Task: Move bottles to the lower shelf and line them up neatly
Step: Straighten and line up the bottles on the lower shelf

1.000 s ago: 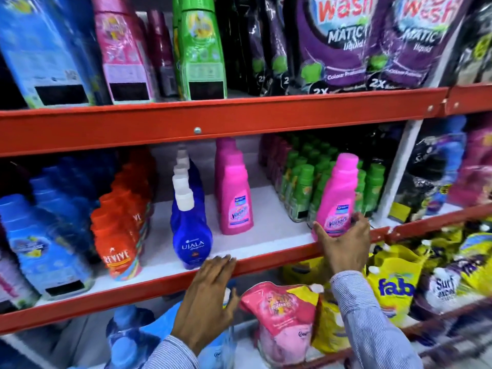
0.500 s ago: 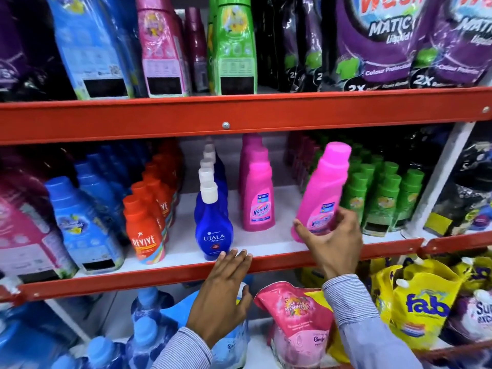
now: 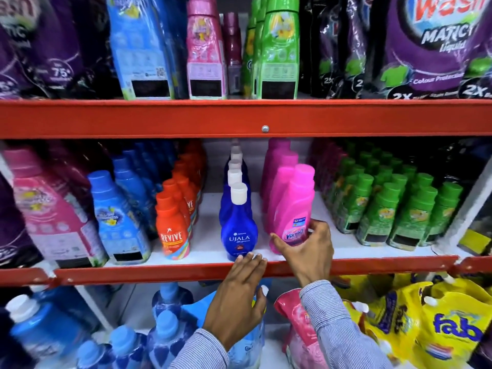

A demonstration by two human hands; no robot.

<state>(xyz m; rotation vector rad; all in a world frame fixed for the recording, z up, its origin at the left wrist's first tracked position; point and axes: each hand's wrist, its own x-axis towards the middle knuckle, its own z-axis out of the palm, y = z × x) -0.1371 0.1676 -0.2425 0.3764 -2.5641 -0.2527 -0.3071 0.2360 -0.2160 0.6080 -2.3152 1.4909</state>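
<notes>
My right hand point(image 3: 308, 251) grips the base of a pink Vanish bottle point(image 3: 292, 209), which stands slightly tilted on the white middle shelf point(image 3: 207, 209) at the front of a row of pink bottles point(image 3: 279, 166). My left hand point(image 3: 239, 296) lies flat with fingers together on the red front rail point(image 3: 133, 272), its fingertips touching the shelf edge just below the front blue Ujala bottle point(image 3: 238, 230). That hand holds nothing. A row of Ujala bottles runs back behind the front one.
Orange Revive bottles point(image 3: 173, 225) stand left of the Ujala row, green bottles point(image 3: 386, 206) to the right. Larger blue and pink bottles fill the left side. The upper shelf holds tall bottles and purple pouches. Below are blue bottles point(image 3: 165, 328), a pink pouch point(image 3: 292, 315) and yellow pouches point(image 3: 447, 323).
My right hand has carried the pink bottle leftwards from beside the green bottles to the front of the pink row. My left hand stayed on the rail. The view shifted left.
</notes>
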